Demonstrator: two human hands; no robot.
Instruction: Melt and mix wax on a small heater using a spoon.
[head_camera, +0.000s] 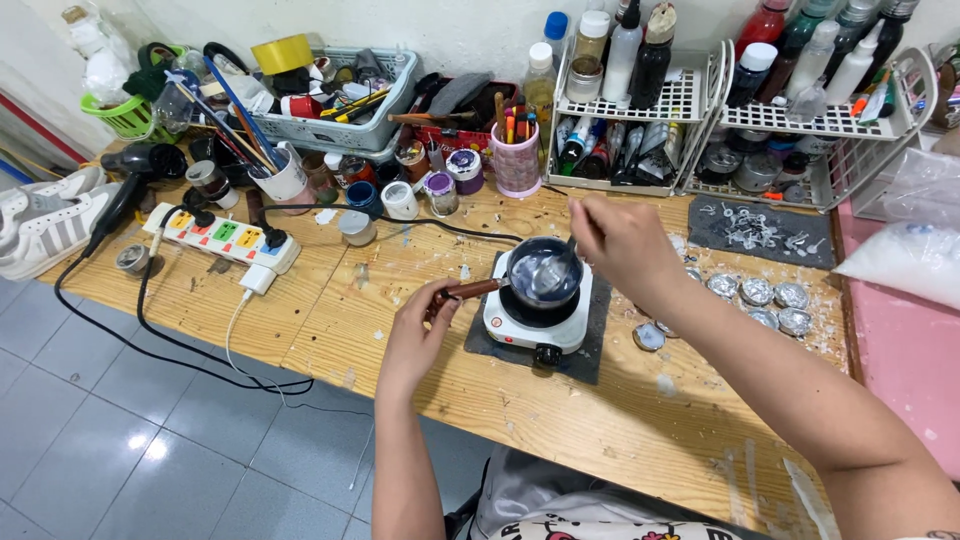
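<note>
Workbench is light wood, wax-spattered, over grey floor tiles, with white wire racks of bottles along the wall. Left hand is closed around the wooden handle of a small pot sitting on a white hotplate. Right hand pinches a thin stick over the pot. Small tins sit just right.

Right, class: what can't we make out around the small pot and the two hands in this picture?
- What the right hand grips: hidden inside the fingers, head view.
- What is in the small pot: glare and blur.
- Left hand fingertips on the pot handle: hidden behind the hand.
- Small metal tins: too small to see inside.
</note>
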